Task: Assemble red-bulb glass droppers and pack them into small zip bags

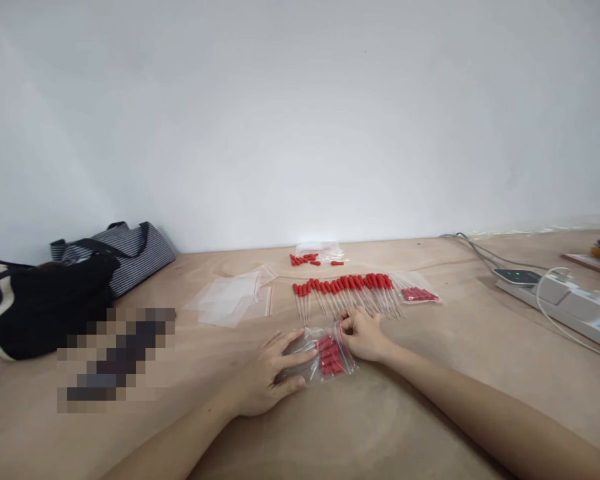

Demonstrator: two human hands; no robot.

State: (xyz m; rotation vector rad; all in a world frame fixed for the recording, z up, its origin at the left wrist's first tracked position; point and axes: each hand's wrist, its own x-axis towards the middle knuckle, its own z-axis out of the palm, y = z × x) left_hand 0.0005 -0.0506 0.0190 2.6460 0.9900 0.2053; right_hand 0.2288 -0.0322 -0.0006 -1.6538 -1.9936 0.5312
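Note:
A clear zip-lock bag with several red rubber bulbs inside lies flat on the table in front of me. My left hand rests on its left side, fingers spread across the plastic. At the bag's right end, my right hand has its fingers curled in a pinch on the red-striped zip edge. Just beyond stands a row of glass droppers with red bulbs, their thin tubes pointing toward me. To the row's right lies another zip-lock bag holding red bulbs.
Empty zip-lock bags overlap at left. Loose red bulbs lie near the wall beside a clear bag. A striped bag and black bag stand far left. A power strip with cables is at right.

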